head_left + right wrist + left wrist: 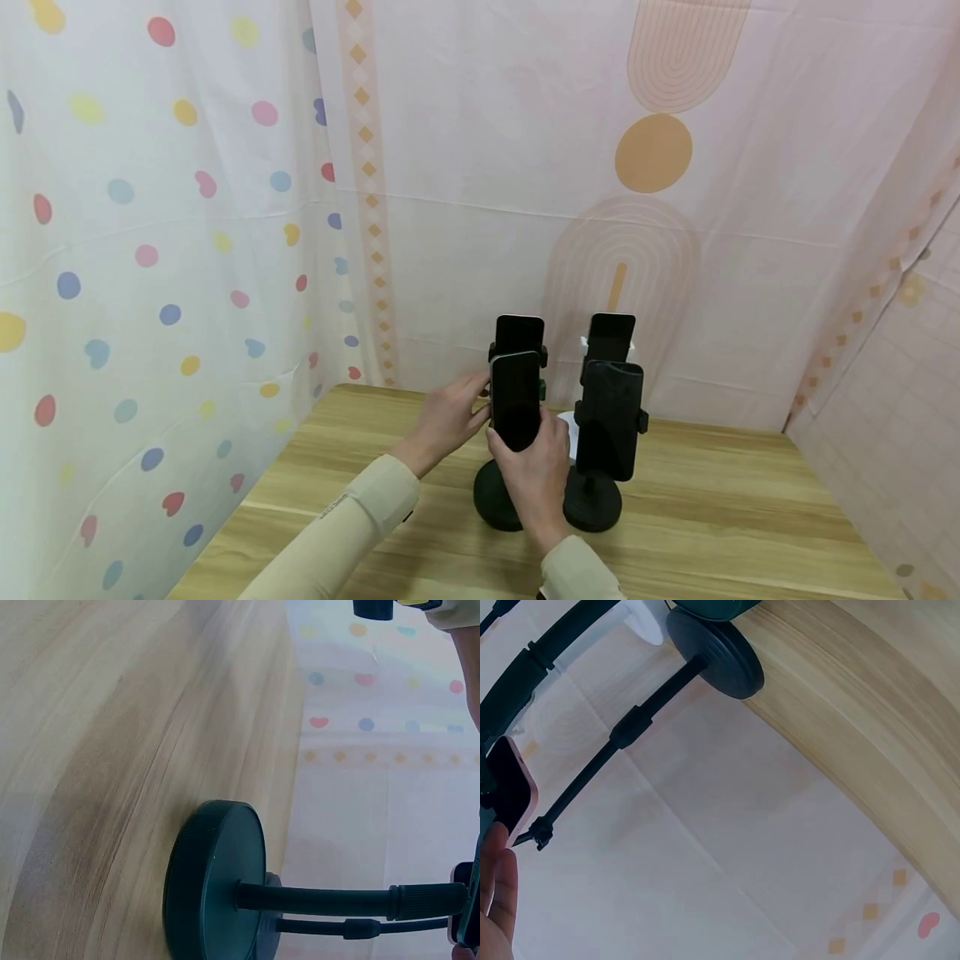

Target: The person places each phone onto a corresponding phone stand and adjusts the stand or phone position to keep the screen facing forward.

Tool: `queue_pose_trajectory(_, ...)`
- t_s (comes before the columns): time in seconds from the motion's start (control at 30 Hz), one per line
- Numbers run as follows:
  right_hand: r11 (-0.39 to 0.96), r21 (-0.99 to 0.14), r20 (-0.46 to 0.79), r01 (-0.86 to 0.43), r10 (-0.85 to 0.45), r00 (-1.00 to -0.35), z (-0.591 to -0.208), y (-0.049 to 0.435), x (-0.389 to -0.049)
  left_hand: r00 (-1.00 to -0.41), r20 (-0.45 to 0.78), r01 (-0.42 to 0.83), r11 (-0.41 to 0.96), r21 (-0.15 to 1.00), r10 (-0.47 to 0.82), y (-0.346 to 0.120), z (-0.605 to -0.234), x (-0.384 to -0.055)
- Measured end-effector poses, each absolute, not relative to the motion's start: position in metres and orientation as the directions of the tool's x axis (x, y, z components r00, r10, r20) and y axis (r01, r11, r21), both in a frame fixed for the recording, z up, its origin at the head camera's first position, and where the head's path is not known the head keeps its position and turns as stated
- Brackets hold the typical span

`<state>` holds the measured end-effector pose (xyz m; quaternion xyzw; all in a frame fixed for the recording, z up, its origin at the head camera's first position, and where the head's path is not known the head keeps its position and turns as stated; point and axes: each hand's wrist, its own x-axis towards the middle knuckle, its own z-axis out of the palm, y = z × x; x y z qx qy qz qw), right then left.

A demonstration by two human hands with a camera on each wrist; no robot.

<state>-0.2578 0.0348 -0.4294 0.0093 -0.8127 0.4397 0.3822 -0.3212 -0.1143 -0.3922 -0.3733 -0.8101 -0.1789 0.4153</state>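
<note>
A smartphone [516, 400] with a dark screen stands upright at the top of a dark green phone stand [225, 885]. My right hand [538, 475] grips its lower part, thumb on the left edge and fingers on the right. At its left edge is my left hand [448, 417], with the fingertips partly hidden by the phone and its clamp. Close by the left fingers [501, 889], in the left wrist view, is a pink-edged phone [514, 787]. Whether those fingers pinch the clamp or only touch it, I cannot tell.
Directly behind is another phone [519, 332] in a black clamp. To the right, a black phone [611, 421] sits on a black round-based stand [592, 504], with a phone [610, 336] in a white holder farther back. Patterned curtains [480, 150] enclose the wooden table [720, 500].
</note>
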Motion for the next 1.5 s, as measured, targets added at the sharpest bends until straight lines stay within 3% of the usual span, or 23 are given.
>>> queue_pose_trajectory(0.17,0.614,-0.715,0.614,-0.333,0.325,-0.719,-0.4279,0.0351,-0.2589,-0.383,0.808,0.768,0.64,0.01,0.447,-0.1119,-0.3915,-0.3229)
queue_pose_trajectory(0.5,0.617,-0.718,0.608,-0.321,0.333,-0.721,-0.4279,0.0357,-0.2608,-0.322,0.837,0.809,0.588,-0.001,0.444,-0.1121,-0.3957,-0.3237)
queue_pose_trajectory(1.1,0.589,-0.735,0.604,-0.337,0.341,-0.72,-0.4298,0.0366,-0.2618,-0.287,0.87,0.892,0.443,0.091,0.4,-0.1125,-0.3978,-0.3209)
queue_pose_trajectory(1.5,0.578,-0.748,0.589,-0.325,0.355,-0.726,-0.4288,0.036,-0.2628,-0.242,0.875,0.885,0.466,0.021,0.42,-0.1181,-0.3963,-0.3215)
